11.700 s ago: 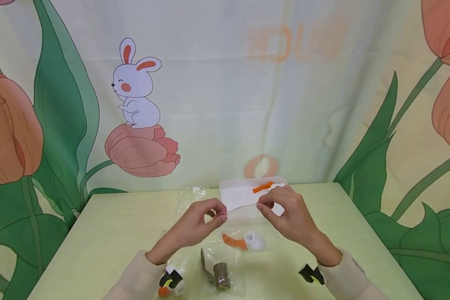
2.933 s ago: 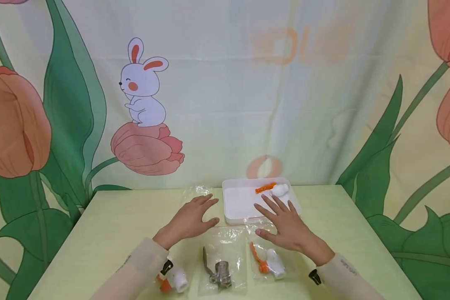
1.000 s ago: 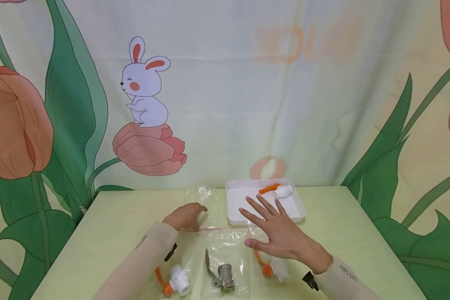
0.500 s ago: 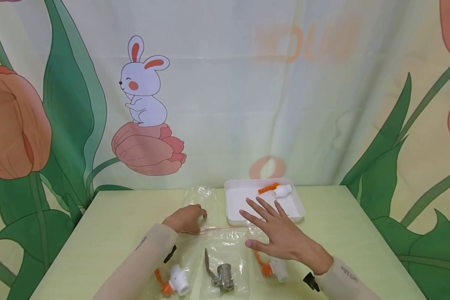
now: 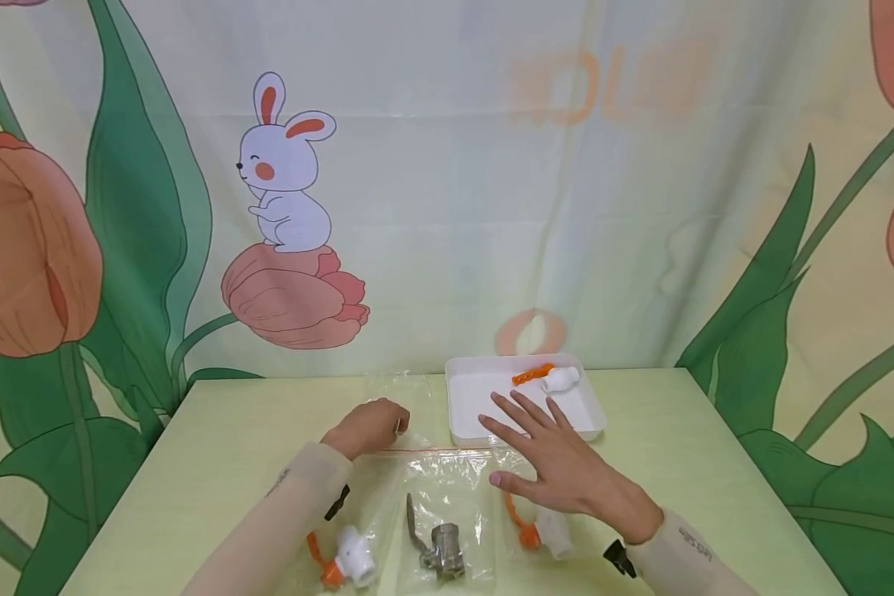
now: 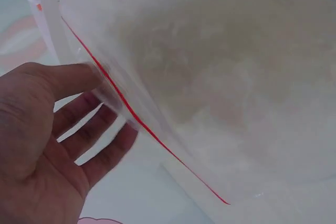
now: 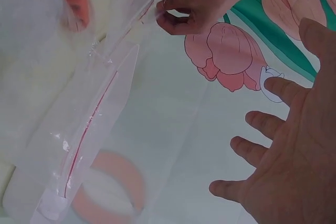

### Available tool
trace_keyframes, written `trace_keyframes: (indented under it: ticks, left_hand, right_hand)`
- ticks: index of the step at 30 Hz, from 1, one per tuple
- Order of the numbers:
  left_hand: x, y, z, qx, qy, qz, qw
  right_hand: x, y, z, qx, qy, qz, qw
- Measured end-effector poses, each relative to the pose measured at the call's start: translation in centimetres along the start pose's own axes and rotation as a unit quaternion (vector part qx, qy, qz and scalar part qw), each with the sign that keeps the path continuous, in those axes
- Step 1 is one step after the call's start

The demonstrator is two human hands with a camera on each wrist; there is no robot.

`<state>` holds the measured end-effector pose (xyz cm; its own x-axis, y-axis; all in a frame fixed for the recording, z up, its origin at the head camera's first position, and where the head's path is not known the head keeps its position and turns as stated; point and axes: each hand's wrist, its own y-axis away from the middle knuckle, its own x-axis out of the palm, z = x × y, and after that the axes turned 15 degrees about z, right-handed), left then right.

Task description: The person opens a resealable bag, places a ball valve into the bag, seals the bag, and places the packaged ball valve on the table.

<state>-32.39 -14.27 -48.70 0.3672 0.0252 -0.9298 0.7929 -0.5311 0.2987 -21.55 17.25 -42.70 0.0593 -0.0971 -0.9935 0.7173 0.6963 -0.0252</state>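
Note:
My left hand (image 5: pixel 368 426) reaches over the upper left of the table, above the bags. In the left wrist view its fingers pinch the edge of a clear zip bag (image 6: pixel 210 66) beside the red seal. My right hand (image 5: pixel 555 463) is spread with fingers straight, over the bag at the right and the front of the white tray (image 5: pixel 484 406). Bagged valves lie in front: a white valve with orange handle (image 5: pixel 356 556) at left, a metal ball valve (image 5: pixel 447 550) in the middle, and a second white valve (image 5: pixel 553 534) at right.
A loose white valve body (image 5: pixel 561 379) and an orange handle (image 5: pixel 534 374) lie at the back of the tray. A clear bag (image 5: pixel 398 385) lies flat left of the tray. A printed curtain (image 5: pixel 432 207) hangs behind the table.
Both hands pinched a bag's edge 11.7 s ago; later they hung open. My left hand has since moved left and lower and taken a bag's edge. The right hand is nearly still.

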Motion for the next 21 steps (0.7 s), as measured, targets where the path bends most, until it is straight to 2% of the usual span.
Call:
trace_keyframes:
  ticks: [5, 12, 17, 21]
  left_hand:
    - [-1.5, 0.2, -0.4, -0.016, 0.003, -0.048, 0.9987]
    - [-3.2, 0.6, -0.5, -0.024, 0.076, -0.08, 0.9936]
    - [-4.1, 1.0, -0.6, -0.039, 0.094, -0.111, 0.9886]
    - [-4.6, 1.5, -1.0, -0.029, 0.115, -0.127, 0.9848]
  right_hand:
    - [-0.4, 0.0, -0.2, -0.003, 0.012, -0.013, 1.0]
    - [-1.2, -0.1, -0.2, -0.016, 0.018, -0.037, 0.999]
    - [-2.5, -0.6, 0.0, -0.027, 0.016, -0.059, 0.998]
    - [-3.5, -0.9, 0.2, -0.027, 0.009, -0.069, 0.997]
